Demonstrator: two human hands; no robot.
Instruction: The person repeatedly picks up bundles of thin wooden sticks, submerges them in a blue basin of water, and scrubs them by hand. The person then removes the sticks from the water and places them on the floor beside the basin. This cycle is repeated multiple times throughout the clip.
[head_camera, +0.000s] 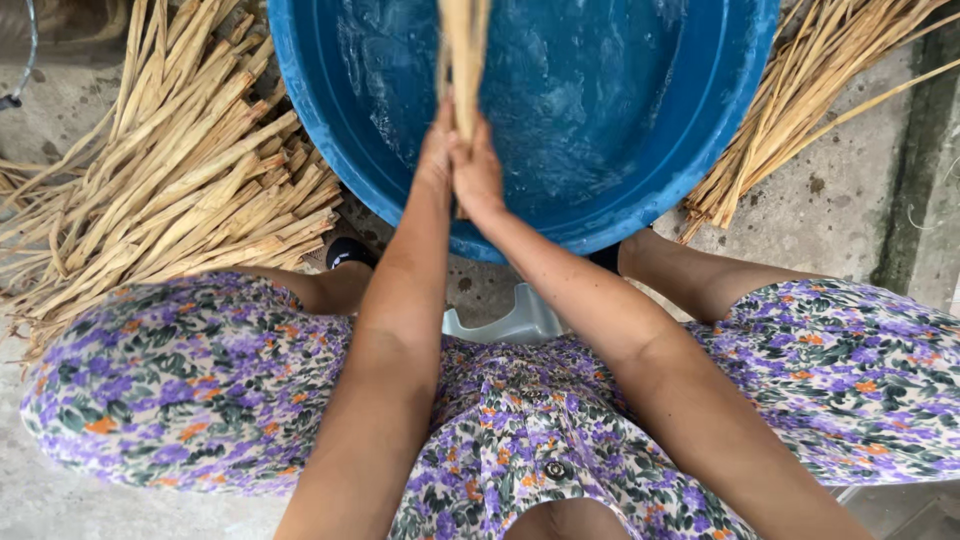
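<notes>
Hands together: left hand (436, 150) and right hand (478, 175) both clenched around a wet fibre bundle (463, 50), held upright over the water-filled blue basin (700, 130). Rinsing step, seemingly; wringing likely needs firmer twisting.

left hand (434, 150): closed, arm stretched forward | right hand (477, 175): closed, arm stretched forward | hands pressed together side by side

Soft, even daylight, faint shadows, sharp throughout (slight wide-angle stretch at edges).
</notes>
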